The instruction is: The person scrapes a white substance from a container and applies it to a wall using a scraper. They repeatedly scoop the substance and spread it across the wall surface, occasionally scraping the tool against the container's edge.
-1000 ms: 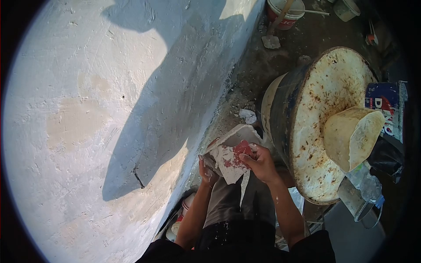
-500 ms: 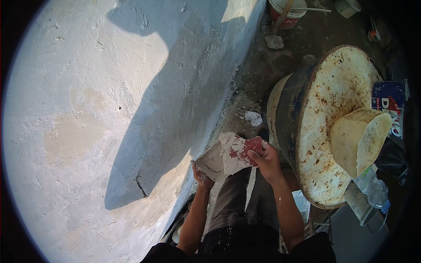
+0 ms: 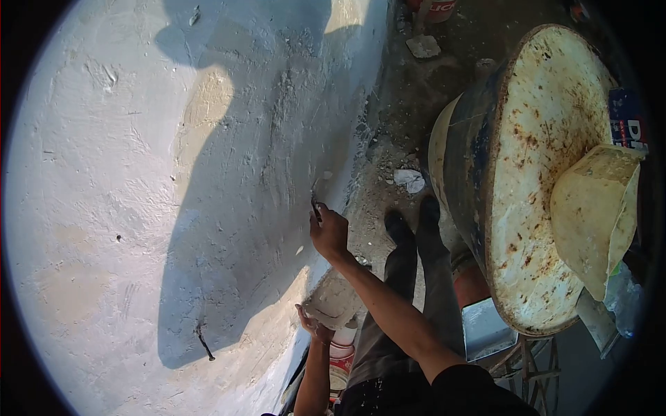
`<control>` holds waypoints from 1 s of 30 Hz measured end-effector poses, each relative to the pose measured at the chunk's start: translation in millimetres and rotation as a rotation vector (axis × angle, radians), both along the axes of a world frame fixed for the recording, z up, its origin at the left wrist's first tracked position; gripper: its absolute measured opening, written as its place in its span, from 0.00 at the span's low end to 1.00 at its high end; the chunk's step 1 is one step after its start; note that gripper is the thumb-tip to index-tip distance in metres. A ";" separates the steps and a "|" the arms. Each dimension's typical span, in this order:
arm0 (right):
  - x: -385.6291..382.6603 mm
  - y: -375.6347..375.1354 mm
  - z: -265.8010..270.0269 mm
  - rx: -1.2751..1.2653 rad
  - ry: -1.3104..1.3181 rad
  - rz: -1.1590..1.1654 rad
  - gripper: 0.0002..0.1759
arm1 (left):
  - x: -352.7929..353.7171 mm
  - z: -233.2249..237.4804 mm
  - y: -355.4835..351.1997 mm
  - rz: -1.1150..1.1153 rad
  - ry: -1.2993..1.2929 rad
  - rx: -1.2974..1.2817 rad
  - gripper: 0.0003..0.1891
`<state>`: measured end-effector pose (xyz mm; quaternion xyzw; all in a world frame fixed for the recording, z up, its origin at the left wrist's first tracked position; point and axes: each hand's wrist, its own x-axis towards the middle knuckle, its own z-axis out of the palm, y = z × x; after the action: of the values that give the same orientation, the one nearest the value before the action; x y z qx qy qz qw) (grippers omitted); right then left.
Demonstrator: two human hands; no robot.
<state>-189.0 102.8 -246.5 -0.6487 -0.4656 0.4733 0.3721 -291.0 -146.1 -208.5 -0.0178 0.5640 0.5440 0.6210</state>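
Held plaster-smeared tray (image 3: 334, 299) in left hand (image 3: 316, 328), lower center of frame, with grip at lower-left edge. Clasped thin scraper (image 3: 316, 206) nearly edge-on in right hand (image 3: 331, 234) at center, by shaded wall (image 3: 236, 208); could not confirm contact. Judged tray light, stiff, possibly slick where smeared: best supported from beneath. Judged scraper light, slightly flexible: best pinched along back edge.

Right hand (image 3: 330, 234) curled, left hand (image 3: 316, 328) cupped

head view | from above — forward and down | near wall (image 3: 236, 187) left, drum (image 3: 531, 208) right
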 end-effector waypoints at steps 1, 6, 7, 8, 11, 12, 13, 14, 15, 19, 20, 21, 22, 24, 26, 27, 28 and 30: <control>0.4 -3.5 10.2 0.022 -0.011 0.022 0.12 | -4.3 -5.7 -10.8 -0.033 0.115 0.019 0.38; 26.0 -28.7 30.8 0.058 0.173 0.080 0.13 | -7.2 -12.5 -18.5 0.045 -0.144 0.089 0.34; 32.2 -34.0 36.2 -0.005 0.240 0.068 0.13 | -3.6 -7.3 -11.8 0.019 -0.124 0.119 0.33; 40.1 -35.5 40.3 -0.066 0.309 0.057 0.13 | 0.3 -2.2 -4.3 -0.005 -0.102 0.152 0.33; 59.4 -34.6 15.1 -0.049 0.412 -0.209 0.16 | 2.2 -0.7 -1.0 -0.151 0.158 0.245 0.32; 65.2 -27.1 0.4 -0.073 0.330 -0.331 0.15 | 2.5 -2.1 -2.8 -0.210 0.279 0.275 0.31; 69.8 -21.9 -31.4 -0.152 0.205 -0.376 0.13 | 3.3 -4.9 -4.8 -0.202 0.330 0.261 0.31; 68.1 -14.0 -63.2 -0.111 0.179 -0.463 0.12 | 3.8 -6.9 -9.5 -0.195 0.381 0.243 0.31; 65.8 -7.3 -92.9 -0.207 0.111 -0.463 0.13 | 2.5 -9.8 -13.0 -0.189 0.431 0.227 0.33; 39.9 14.5 -169.4 -0.074 0.379 -0.456 0.13 | -16.5 -21.3 -23.5 -0.174 0.339 0.120 0.29; 40.5 23.7 -151.6 -0.067 0.402 -0.401 0.13 | -19.5 -18.9 -24.7 -0.122 0.289 0.082 0.30; 40.6 26.4 -132.6 -0.066 0.424 -0.343 0.13 | -20.0 -14.0 -28.8 -0.065 0.239 0.039 0.31; 39.7 25.8 -117.9 -0.066 0.449 -0.332 0.13 | -16.7 -11.0 -31.1 -0.113 0.287 0.082 0.31; 41.2 27.5 -88.4 -0.049 0.494 -0.311 0.13 | -5.1 -10.2 -26.2 -0.211 0.373 0.185 0.29; 42.9 21.3 -60.5 -0.086 0.516 -0.202 0.13 | -2.6 -3.5 -17.2 -0.068 0.105 0.079 0.31; 40.9 17.3 -51.1 -0.089 0.545 -0.185 0.13 | -3.6 -1.3 -15.8 0.001 -0.029 0.026 0.32; 40.7 13.8 -41.5 -0.090 0.573 -0.168 0.13 | -2.8 -0.5 -15.4 0.014 -0.051 -0.007 0.33; 42.0 7.7 -28.4 -0.074 0.556 -0.147 0.13 | -3.6 -4.2 -18.2 0.042 -0.096 -0.068 0.34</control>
<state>-147.0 110.5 -274.9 -0.5393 -0.2798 0.6212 0.4949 -294.6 -164.3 -212.7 -0.0768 0.5512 0.5361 0.6347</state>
